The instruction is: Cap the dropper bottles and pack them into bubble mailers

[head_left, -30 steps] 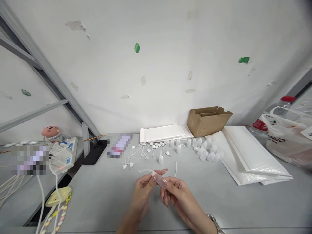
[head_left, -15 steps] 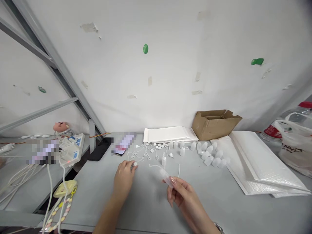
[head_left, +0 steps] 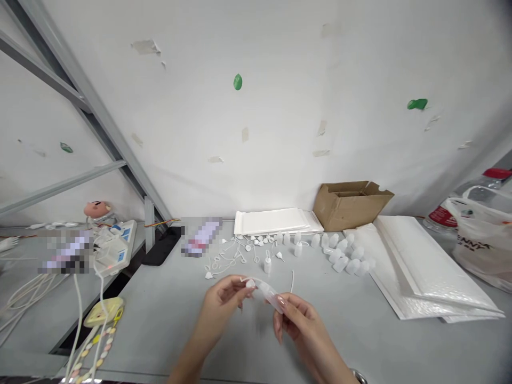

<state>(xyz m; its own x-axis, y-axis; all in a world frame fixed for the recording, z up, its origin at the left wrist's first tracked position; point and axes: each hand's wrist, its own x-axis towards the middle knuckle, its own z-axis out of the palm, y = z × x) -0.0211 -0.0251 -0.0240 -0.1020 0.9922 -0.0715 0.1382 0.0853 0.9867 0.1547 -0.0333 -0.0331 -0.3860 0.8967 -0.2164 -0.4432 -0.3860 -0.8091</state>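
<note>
My right hand pinches a translucent white bottle, which lies tilted between my hands with a thin white tube at its upper end. Close to that end, my left hand holds a small white cap between thumb and fingers. Beyond my hands a small white bottle stands upright, and another stands farther back. Loose white caps with looped cords are spread over the grey table. Several translucent bottles lie grouped to the right.
An open cardboard box is against the wall. White padded envelopes and a plastic bag lie on the right. On the left are a black phone, a power strip and white cables.
My left hand has moved right and towards me, bringing the small white cap close to the tube end of the bottle. My right hand keeps its hold, almost unmoved.
</note>
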